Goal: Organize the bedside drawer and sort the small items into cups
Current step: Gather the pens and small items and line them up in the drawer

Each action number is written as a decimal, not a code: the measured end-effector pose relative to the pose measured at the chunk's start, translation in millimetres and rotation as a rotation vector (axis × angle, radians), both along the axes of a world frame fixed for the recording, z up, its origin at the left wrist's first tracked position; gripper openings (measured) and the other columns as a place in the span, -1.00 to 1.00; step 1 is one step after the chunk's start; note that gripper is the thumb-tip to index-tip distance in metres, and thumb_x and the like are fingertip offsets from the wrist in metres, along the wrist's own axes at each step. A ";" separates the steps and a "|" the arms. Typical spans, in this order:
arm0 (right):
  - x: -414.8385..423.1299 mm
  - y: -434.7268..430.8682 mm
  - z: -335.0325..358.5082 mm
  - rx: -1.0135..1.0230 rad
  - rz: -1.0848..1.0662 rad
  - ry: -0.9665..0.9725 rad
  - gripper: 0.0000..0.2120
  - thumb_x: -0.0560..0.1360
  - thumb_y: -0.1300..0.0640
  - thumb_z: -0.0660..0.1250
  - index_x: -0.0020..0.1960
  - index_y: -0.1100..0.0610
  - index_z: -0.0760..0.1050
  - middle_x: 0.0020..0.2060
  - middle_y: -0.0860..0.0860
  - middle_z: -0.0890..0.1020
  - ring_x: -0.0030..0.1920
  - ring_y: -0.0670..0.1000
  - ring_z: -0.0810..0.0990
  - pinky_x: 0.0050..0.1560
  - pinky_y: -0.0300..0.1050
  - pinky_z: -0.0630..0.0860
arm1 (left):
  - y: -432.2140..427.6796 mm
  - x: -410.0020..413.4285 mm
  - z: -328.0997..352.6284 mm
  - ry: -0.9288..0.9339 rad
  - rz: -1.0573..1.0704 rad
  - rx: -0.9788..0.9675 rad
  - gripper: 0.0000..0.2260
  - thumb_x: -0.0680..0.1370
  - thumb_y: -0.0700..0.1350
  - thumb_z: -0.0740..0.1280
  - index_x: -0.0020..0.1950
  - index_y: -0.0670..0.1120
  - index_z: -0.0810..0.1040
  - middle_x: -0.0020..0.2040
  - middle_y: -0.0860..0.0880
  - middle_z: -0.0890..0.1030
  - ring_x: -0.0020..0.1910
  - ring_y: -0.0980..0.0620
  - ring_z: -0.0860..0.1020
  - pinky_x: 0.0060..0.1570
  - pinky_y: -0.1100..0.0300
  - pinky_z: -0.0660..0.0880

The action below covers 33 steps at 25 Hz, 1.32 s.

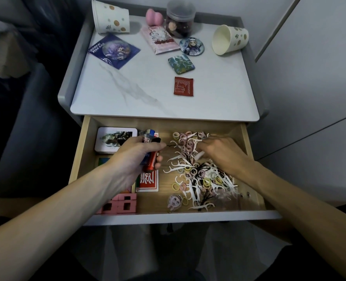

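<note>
the blue badge card (115, 51) on the bedside top reads "honkai star rail".

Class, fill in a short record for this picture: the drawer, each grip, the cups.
drawer: pulled open
left grip: holds lighters
right grip: fingers in the pile of hair ties and floss picks
cups: left cup and right cup on the tabletop; right cup on its side, nothing seen inside

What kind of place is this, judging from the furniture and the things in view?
Most likely a bedroom: a small nightstand with an open drawer of hair ties and floss picks stands beside what looks like a bed.
</note>
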State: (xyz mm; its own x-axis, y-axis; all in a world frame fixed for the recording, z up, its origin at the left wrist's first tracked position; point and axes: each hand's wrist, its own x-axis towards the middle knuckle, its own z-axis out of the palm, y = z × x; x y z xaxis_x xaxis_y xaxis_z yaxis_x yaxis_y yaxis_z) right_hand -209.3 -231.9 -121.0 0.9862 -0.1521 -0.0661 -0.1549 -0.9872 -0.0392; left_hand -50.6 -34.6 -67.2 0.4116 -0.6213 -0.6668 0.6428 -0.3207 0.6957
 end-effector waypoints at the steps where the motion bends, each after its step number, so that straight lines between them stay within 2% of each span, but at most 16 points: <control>1: -1.0 0.0 3.4 0.030 -0.024 -0.071 -0.83 0.41 0.15 0.52 -0.04 0.11 0.58 -0.19 0.02 0.66 -0.16 0.08 0.64 -0.13 -0.05 0.55 | -0.2 0.9 -0.4 -0.012 -0.007 0.006 -0.44 0.46 -0.26 0.47 0.41 -0.29 0.37 -0.26 -0.10 0.57 -0.42 0.07 0.52 -0.46 0.24 0.49; 5: -3.1 7.5 17.9 0.159 -0.076 -0.286 -0.76 0.48 0.14 0.45 0.13 0.12 0.59 -0.06 -0.03 0.63 -0.06 0.02 0.52 -0.09 -0.11 0.42 | -1.1 2.9 -1.3 -0.082 -0.035 -0.011 -0.73 0.50 -0.20 0.45 0.13 -0.30 0.54 -0.34 -0.03 0.48 -0.44 0.10 0.42 -0.50 0.30 0.38; 8: 6.1 24.5 26.5 0.454 -0.144 -0.239 -0.74 0.56 0.13 0.36 0.23 0.10 0.57 0.02 -0.11 0.57 -0.03 -0.10 0.53 -0.02 -0.18 0.43 | -3.7 0.0 -3.4 -0.187 -0.070 -0.027 -0.87 0.55 -0.14 0.41 -0.03 -0.18 0.52 -0.33 -0.03 0.48 -0.45 0.11 0.41 -0.51 0.31 0.37; 10: 15.5 36.0 32.8 0.667 -0.181 -0.136 -0.75 0.54 0.12 0.38 0.21 0.04 0.59 -0.01 -0.18 0.59 -0.06 -0.21 0.54 -0.02 -0.19 0.46 | -4.4 -1.4 -5.0 -0.302 -0.132 0.009 -0.83 0.56 -0.08 0.40 -0.04 -0.18 0.54 -0.33 -0.05 0.48 -0.45 0.09 0.42 -0.49 0.30 0.38; 13: 29.3 51.6 43.9 0.966 -0.294 -0.112 -0.77 0.48 0.13 0.46 0.11 -0.05 0.55 -0.08 -0.17 0.64 -0.07 -0.20 0.61 0.02 -0.10 0.56 | -3.1 -1.6 -3.0 -0.378 -0.261 0.036 -0.73 0.54 0.00 0.41 -0.03 -0.22 0.58 -0.42 -0.04 0.46 -0.48 0.09 0.40 -0.48 0.28 0.36; 16: 41.9 53.1 50.2 1.198 -0.306 -0.085 -0.74 0.55 0.23 0.37 0.20 0.08 0.44 0.03 -0.01 0.58 -0.09 -0.14 0.59 -0.08 -0.15 0.57 | -1.4 -0.2 0.5 -0.354 -0.299 0.042 -0.74 0.49 0.02 0.46 -0.13 -0.17 0.56 -0.49 -0.03 0.42 -0.53 0.09 0.35 -0.50 0.28 0.30; 18: 49.5 47.1 47.5 1.343 -0.401 -0.108 -0.82 0.61 0.20 0.28 0.21 0.07 0.46 0.05 0.02 0.59 0.01 -0.04 0.60 0.02 -0.08 0.55 | 0.0 3.8 1.0 -0.345 -0.264 0.059 -0.78 0.48 -0.03 0.49 -0.18 -0.15 0.57 -0.51 -0.02 0.43 -0.55 0.10 0.35 -0.52 0.30 0.28; 19: 52.5 42.7 42.9 1.335 -0.466 -0.142 -0.85 0.64 0.15 0.24 0.18 0.06 0.50 0.03 0.02 0.62 0.04 0.01 0.61 0.05 -0.05 0.53 | 1.3 6.4 1.0 -0.332 -0.234 0.068 -0.81 0.48 -0.06 0.49 -0.17 -0.16 0.58 -0.52 -0.01 0.44 -0.56 0.11 0.35 -0.54 0.31 0.27; 20: 54.7 37.3 36.6 1.162 -0.480 -0.149 -0.83 0.65 0.09 0.20 0.16 0.06 0.54 0.01 0.02 0.65 0.04 0.04 0.63 0.05 -0.03 0.52 | 2.6 9.1 1.2 -0.320 -0.196 0.077 -0.83 0.48 -0.09 0.48 -0.16 -0.17 0.59 -0.51 0.00 0.45 -0.56 0.12 0.36 -0.55 0.32 0.27; 22: 56.4 29.2 18.0 0.433 -0.299 -0.006 -0.72 0.64 -0.04 0.18 0.18 0.09 0.54 0.06 0.07 0.64 0.09 0.11 0.61 0.06 0.03 0.54 | 5.3 14.5 2.2 -0.307 -0.094 0.096 -0.84 0.49 -0.12 0.47 -0.09 -0.22 0.62 -0.46 -0.02 0.49 -0.52 0.11 0.37 -0.53 0.32 0.30; 23: 55.3 29.2 7.0 0.149 -0.205 0.086 -0.65 0.62 -0.10 0.19 0.25 0.11 0.51 0.15 0.08 0.59 0.18 0.12 0.56 0.14 0.07 0.52 | 6.2 17.1 3.2 -0.314 -0.047 0.100 -0.81 0.50 -0.12 0.47 -0.04 -0.25 0.62 -0.42 -0.04 0.50 -0.50 0.11 0.38 -0.51 0.31 0.30; 24: 54.8 31.0 -3.0 0.015 -0.153 0.155 -0.56 0.60 -0.15 0.19 0.32 0.12 0.46 0.25 0.09 0.51 0.26 0.13 0.49 0.24 0.09 0.47 | 7.5 20.0 4.3 -0.324 -0.009 0.102 -0.77 0.51 -0.11 0.46 0.00 -0.28 0.62 -0.39 -0.05 0.50 -0.49 0.11 0.37 -0.49 0.30 0.29; 27: 59.6 41.5 -19.1 0.015 -0.141 0.234 -0.35 0.53 -0.29 0.22 0.43 0.13 0.30 0.34 0.13 0.35 0.34 0.15 0.32 0.34 0.12 0.34 | 11.0 28.1 7.5 -0.318 0.058 0.085 -0.69 0.52 -0.08 0.45 0.06 -0.33 0.59 -0.39 -0.03 0.51 -0.48 0.11 0.37 -0.45 0.26 0.28; 29: 64.7 43.3 -20.8 0.027 -0.161 0.229 -0.31 0.50 -0.32 0.25 0.43 0.13 0.29 0.34 0.12 0.35 0.33 0.15 0.32 0.35 0.13 0.33 | 12.3 30.1 8.1 -0.307 0.072 0.063 -0.67 0.52 -0.07 0.45 0.08 -0.33 0.59 -0.38 -0.02 0.52 -0.46 0.11 0.37 -0.44 0.25 0.29; 31: 64.0 40.4 -19.0 0.005 -0.151 0.215 -0.40 0.50 -0.26 0.30 0.35 0.14 0.35 0.28 0.10 0.42 0.29 0.13 0.39 0.31 0.08 0.37 | 12.6 28.9 9.3 -0.304 0.067 0.065 -0.70 0.52 -0.06 0.45 0.07 -0.30 0.60 -0.40 0.00 0.53 -0.46 0.12 0.39 -0.44 0.26 0.30; 33: 56.7 40.0 -15.4 0.040 -0.080 0.207 -0.58 0.53 -0.16 0.32 0.22 0.13 0.43 0.18 0.07 0.50 0.21 0.10 0.49 0.25 0.03 0.44 | 13.0 28.8 10.1 -0.310 0.063 0.079 -0.73 0.52 -0.06 0.45 0.04 -0.26 0.61 -0.45 0.03 0.53 -0.47 0.12 0.39 -0.45 0.27 0.31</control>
State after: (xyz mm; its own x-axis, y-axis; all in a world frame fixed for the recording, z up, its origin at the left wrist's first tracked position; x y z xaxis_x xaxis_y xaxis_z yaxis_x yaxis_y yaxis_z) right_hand -152.6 -191.9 -136.4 0.9358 -0.2223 -0.2735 -0.2413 -0.9697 -0.0373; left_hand -21.8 -21.6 -57.1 0.6387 -0.5392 -0.5490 0.4246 -0.3481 0.8358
